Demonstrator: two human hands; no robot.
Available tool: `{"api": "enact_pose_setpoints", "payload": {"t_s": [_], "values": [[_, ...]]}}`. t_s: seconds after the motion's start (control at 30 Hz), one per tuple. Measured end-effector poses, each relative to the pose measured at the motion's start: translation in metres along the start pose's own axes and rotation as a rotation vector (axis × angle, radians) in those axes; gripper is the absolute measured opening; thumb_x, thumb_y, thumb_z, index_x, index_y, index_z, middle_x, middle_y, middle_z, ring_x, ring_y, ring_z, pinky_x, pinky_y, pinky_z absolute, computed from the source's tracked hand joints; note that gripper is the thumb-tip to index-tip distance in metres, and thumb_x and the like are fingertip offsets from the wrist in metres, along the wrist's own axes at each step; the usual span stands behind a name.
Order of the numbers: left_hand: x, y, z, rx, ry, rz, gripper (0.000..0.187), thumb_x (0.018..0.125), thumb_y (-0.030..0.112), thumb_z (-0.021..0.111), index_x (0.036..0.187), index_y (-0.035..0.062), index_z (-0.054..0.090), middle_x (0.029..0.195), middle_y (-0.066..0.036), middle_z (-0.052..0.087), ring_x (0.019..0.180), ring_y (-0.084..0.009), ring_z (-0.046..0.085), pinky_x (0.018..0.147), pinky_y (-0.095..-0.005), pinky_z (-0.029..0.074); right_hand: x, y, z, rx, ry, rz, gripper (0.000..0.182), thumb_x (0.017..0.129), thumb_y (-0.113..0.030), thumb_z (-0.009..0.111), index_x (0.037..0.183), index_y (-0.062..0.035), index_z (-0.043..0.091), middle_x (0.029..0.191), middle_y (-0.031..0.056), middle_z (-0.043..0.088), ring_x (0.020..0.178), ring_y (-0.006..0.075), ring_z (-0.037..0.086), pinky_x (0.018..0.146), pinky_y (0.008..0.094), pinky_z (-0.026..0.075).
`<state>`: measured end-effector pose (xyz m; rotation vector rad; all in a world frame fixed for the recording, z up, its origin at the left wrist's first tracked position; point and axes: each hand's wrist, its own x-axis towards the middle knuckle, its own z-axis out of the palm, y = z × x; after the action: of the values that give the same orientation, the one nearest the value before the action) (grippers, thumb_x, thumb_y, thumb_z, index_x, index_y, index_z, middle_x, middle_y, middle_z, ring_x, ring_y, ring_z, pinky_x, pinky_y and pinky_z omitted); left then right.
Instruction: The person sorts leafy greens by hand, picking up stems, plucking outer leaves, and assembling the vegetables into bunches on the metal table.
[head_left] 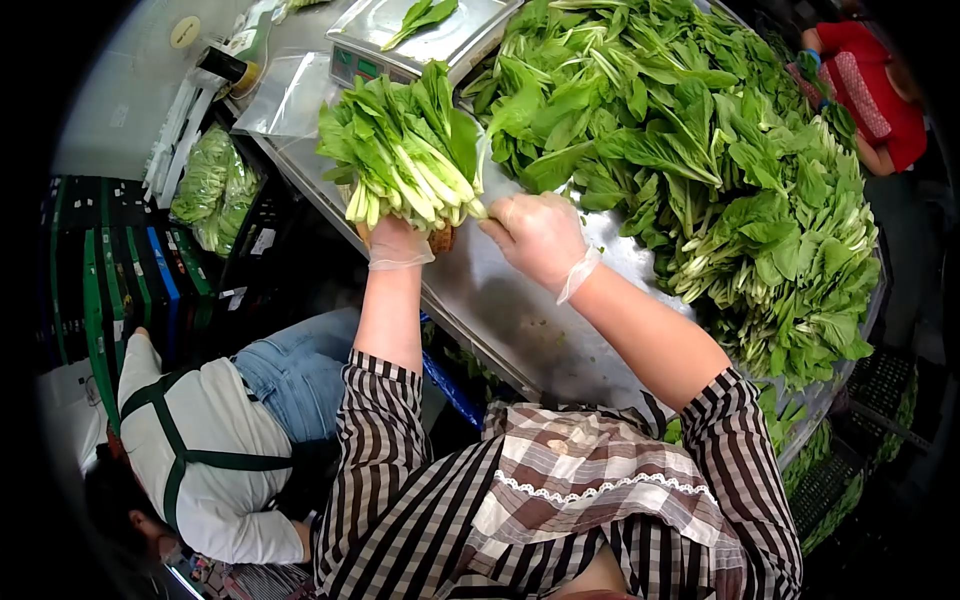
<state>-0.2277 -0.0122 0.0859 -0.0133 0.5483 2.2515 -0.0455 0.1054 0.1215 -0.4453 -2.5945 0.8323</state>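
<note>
A bunch of leafy greens [410, 155] with pale stems rests in my left hand [398, 243], which wears a clear glove and holds it from below, stem ends toward me. My right hand [540, 238], also gloved, is closed in a pinch at the right edge of the bunch, by the stem ends; what its fingers hold is too small to make out. Beyond the bunch stands a scale [415, 45] with a few loose leaves [420, 20] on its plate. A large heap of the same greens [700, 150] covers the right of the metal table [500, 310].
Clear plastic bags [290, 95] lie left of the scale. Bagged greens [212, 190] sit beside stacked crates [130, 280]. One person in a light top [215, 450] bends over at lower left; another in red [875, 90] stands beyond the heap.
</note>
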Motion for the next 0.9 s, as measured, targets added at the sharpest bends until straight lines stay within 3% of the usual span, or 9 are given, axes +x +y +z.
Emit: {"api": "enact_pose_setpoints", "payload": {"t_s": [0.13,0.23,0.47,0.5,0.6,0.7,0.8,0.83,0.9], "values": [[-0.006,-0.005,0.016,0.010,0.067,0.023,0.050,0.100,0.041,0.046,0.136,0.0063,0.048,0.134,-0.011,0.055,0.124,-0.0302,0.051,0.107,-0.0472,0.041,-0.031,0.007,-0.001,0.097,0.035,-0.078,0.012,0.081,-0.019,0.073,0.079,-0.0096,0.067,0.065,0.0073,0.060,0.059,0.0294,0.060,0.058,0.0408,0.048],[0.005,0.009,0.014,-0.025,-0.011,-0.006,0.050,0.100,0.042,0.047,0.136,0.0067,0.048,0.135,-0.010,0.054,0.125,-0.0297,0.050,0.109,-0.0471,0.040,-0.039,0.007,0.010,0.226,0.141,-0.076,0.009,0.079,-0.015,0.075,0.083,-0.0096,0.068,0.065,0.0067,0.061,0.057,0.0273,0.059,0.055,0.0383,0.047],[0.003,-0.007,0.021,-0.056,-0.090,-0.025,0.049,0.101,0.040,0.046,0.136,0.0068,0.047,0.137,-0.010,0.053,0.127,-0.0274,0.048,0.110,-0.0453,0.038,0.015,-0.022,0.000,0.197,0.376,-0.065,0.024,0.074,-0.010,0.078,0.095,-0.0095,0.067,0.067,0.0065,0.064,0.056,0.0251,0.060,0.053,0.0356,0.045],[0.002,-0.015,0.022,0.089,0.094,0.087,0.050,0.099,0.042,0.050,0.132,0.0049,0.051,0.132,-0.011,0.057,0.121,-0.0289,0.053,0.107,-0.0461,0.042,0.016,-0.020,0.001,0.164,0.341,-0.056,0.017,0.073,-0.010,0.078,0.087,-0.0098,0.068,0.064,0.0066,0.063,0.054,0.0261,0.059,0.052,0.0365,0.046],[-0.001,-0.025,0.022,-0.228,-0.055,0.006,0.051,0.098,0.042,0.051,0.132,0.0042,0.051,0.133,-0.011,0.057,0.121,-0.0287,0.053,0.108,-0.0460,0.041,0.013,-0.015,0.003,0.085,0.338,-0.009,0.019,0.075,-0.020,0.076,0.072,-0.0111,0.059,0.063,0.0066,0.063,0.055,0.0259,0.061,0.052,0.0382,0.044],[-0.006,-0.027,0.020,-0.306,-0.080,-0.045,0.053,0.097,0.042,0.052,0.133,0.0031,0.051,0.134,-0.011,0.056,0.123,-0.0298,0.053,0.108,-0.0475,0.040,0.002,-0.022,-0.005,0.249,0.245,0.068,0.020,0.076,-0.021,0.075,0.069,-0.0089,0.062,0.061,0.0090,0.062,0.055,0.0291,0.061,0.052,0.0391,0.047],[-0.016,-0.033,0.026,-0.314,-0.151,-0.113,0.053,0.097,0.042,0.052,0.134,0.0040,0.051,0.135,-0.012,0.056,0.124,-0.0313,0.051,0.109,-0.0496,0.039,-0.022,-0.032,-0.032,0.561,-0.169,0.356,0.014,0.081,-0.013,0.075,0.076,-0.0029,0.066,0.061,0.0082,0.062,0.053,0.0135,0.061,0.052,0.0300,0.048],[-0.016,-0.031,0.033,-0.264,-0.093,-0.095,0.053,0.097,0.043,0.052,0.135,0.0047,0.051,0.136,-0.012,0.055,0.125,-0.0316,0.051,0.110,-0.0500,0.038,-0.026,-0.030,-0.037,0.783,-0.398,0.450,0.017,0.086,-0.015,0.072,0.078,-0.0008,0.067,0.061,0.0043,0.062,0.055,0.0070,0.057,0.051,0.0277,0.047],[-0.016,-0.028,0.046,-0.162,0.022,-0.043,0.054,0.097,0.043,0.051,0.136,0.0060,0.051,0.137,-0.012,0.055,0.126,-0.0322,0.050,0.110,-0.0508,0.037,-0.039,-0.015,-0.051,1.065,-0.999,0.519,0.016,0.089,-0.014,0.070,0.080,-0.0005,0.068,0.065,0.0028,0.065,0.057,0.0075,0.057,0.051,0.0262,0.046]]}}
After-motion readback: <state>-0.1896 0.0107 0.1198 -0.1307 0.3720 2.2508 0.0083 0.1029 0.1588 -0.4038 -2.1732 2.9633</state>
